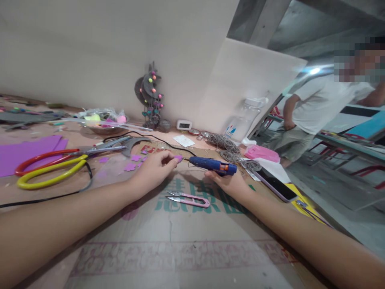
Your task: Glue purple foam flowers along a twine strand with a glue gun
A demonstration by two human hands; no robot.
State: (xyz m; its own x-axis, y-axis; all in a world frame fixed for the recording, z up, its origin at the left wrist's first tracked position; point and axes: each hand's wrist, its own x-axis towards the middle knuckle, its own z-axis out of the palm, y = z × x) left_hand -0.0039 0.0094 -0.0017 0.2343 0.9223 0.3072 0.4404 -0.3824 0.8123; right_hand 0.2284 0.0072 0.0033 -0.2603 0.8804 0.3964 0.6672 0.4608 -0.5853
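Observation:
My left hand (158, 170) pinches a small purple piece (178, 158) between thumb and fingers. A blue glue gun (210, 164) lies in my right hand (230, 182), its metal nozzle pointing left and very close to the purple piece. Below both hands, pink thread snips (192, 200) rest on the printed cardboard (180, 261). Several purple flower cut-outs (131, 166) lie just left of my left hand. Whether the nozzle touches the piece is too small to tell.
Red- and yellow-handled scissors (51, 170) and purple sheets (33, 152) are at left. Behind stand a bowl (105, 124), a moon ornament (150, 96), a timer (184, 125) and a bottle (243, 120). Grey cord (225, 144) and a phone (276, 184) lie right; a person (319, 100) stands beyond.

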